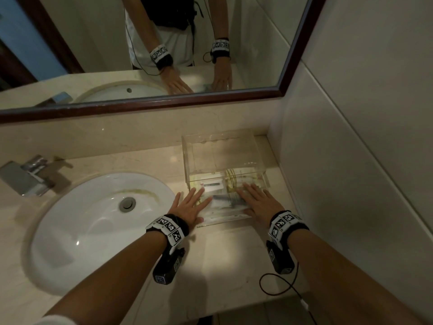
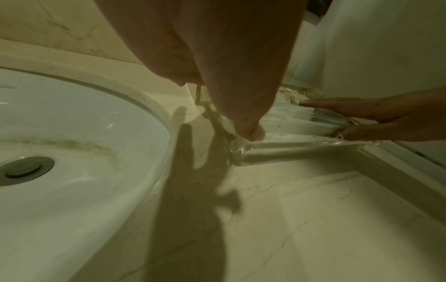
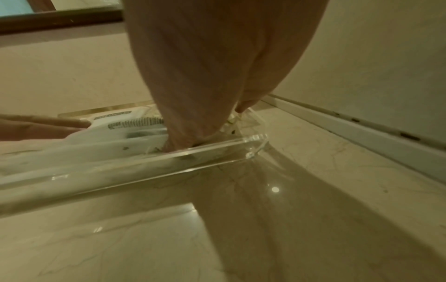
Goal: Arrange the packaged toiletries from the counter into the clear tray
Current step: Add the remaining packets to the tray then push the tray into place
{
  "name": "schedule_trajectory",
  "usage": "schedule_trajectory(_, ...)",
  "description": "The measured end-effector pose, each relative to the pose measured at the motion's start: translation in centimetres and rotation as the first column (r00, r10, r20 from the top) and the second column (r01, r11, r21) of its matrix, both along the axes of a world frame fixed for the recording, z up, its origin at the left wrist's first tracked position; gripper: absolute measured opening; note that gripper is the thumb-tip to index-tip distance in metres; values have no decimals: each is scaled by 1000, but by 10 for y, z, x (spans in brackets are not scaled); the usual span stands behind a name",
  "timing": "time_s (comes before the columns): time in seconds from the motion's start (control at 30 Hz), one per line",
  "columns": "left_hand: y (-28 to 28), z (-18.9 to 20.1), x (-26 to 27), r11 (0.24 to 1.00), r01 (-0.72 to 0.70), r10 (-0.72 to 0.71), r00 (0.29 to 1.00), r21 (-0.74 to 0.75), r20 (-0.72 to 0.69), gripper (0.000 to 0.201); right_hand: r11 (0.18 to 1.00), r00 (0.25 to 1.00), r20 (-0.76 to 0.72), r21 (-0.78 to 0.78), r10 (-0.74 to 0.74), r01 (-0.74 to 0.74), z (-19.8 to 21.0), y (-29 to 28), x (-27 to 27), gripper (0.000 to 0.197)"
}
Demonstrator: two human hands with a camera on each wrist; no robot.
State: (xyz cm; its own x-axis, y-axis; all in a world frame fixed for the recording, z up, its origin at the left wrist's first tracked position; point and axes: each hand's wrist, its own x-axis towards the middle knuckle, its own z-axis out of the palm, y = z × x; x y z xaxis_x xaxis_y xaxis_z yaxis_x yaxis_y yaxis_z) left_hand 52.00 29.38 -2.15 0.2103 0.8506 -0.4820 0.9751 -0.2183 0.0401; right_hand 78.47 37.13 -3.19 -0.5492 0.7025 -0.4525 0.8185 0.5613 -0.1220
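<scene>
A clear acrylic tray [image 1: 187, 160] stands on the marble counter, right of the sink. In its near part lie several packaged toiletries: a white packet [image 1: 214, 185], a dark item in a clear wrapper [image 1: 225, 200] and a yellowish one [image 1: 232, 181]. My left hand [image 1: 189, 206] lies flat with straight fingers on the packets at the tray's near left corner. My right hand [image 1: 256, 202] lies flat on them at the near right. The right wrist view shows a comb packet [image 3: 135, 122] behind the tray's front wall [image 3: 144, 167], with my right hand [image 3: 205, 76] pressing down inside it.
A white sink [image 1: 93, 221] with a drain [image 1: 127, 204] lies to the left, and a chrome tap [image 1: 25, 174] stands at the far left. A mirror [image 1: 164, 55] and backsplash stand behind the tray. A tiled wall [image 1: 351, 160] closes the right side.
</scene>
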Motion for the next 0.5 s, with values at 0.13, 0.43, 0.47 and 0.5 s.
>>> schedule_trajectory(0.13,2,4,0,1000,-5,5,1000,-12,16,70,1000,1000,-25,11,-11,11,0,1,0,70)
schedule_trajectory(0.43,16,1,19,997,36,-40,997,62,61,77,999,999,-49,38,-8,9,3,3,-14,77)
schedule_trajectory(0.47,17,-2,21,998,27,-31,998,59,56,79,999,999,-39,39,-5,7,3,4,-16,78)
schedule_trajectory(0.5,18,-3,22,998,19,-22,998,58,53,80,999,999,-33,31,-10,11,2,5,-17,78)
